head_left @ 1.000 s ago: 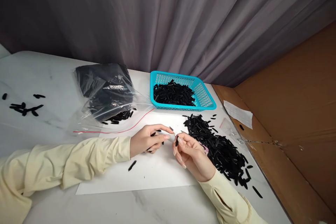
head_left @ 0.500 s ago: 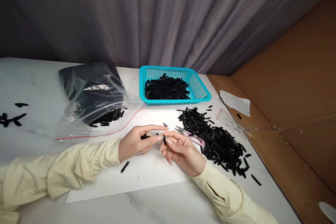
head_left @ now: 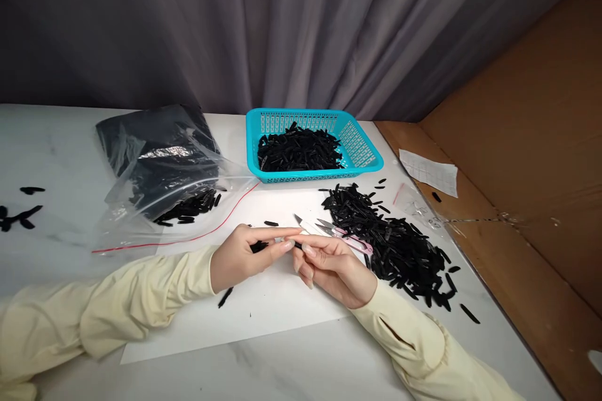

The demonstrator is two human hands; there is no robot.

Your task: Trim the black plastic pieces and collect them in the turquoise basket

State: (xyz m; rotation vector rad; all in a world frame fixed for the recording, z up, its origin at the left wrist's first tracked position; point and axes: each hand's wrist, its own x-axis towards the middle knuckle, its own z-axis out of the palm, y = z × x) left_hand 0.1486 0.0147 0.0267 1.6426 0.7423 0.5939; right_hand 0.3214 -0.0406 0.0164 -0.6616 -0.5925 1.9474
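Surface: white marble-look table (head_left: pixel 291 363) carrying a white paper sheet (head_left: pixel 263 313), backing onto grey curtain (head_left: pixel 282 25).
Left hand (head_left: pixel 239 257): lying on the sheet, fingers curling around small black pieces (head_left: pixel 258 247), forefinger stretching right.
Right hand (head_left: pixel 329 266): resting beside it, fingertips meeting the left's, pinching pink thread snips (head_left: pixel 329 232), blades pointing away.
Nearby: black pile (head_left: pixel 395 244) sitting just right; turquoise basket (head_left: pixel 362 156) holding more behind; plastic bag (head_left: pixel 160 163) lying left.
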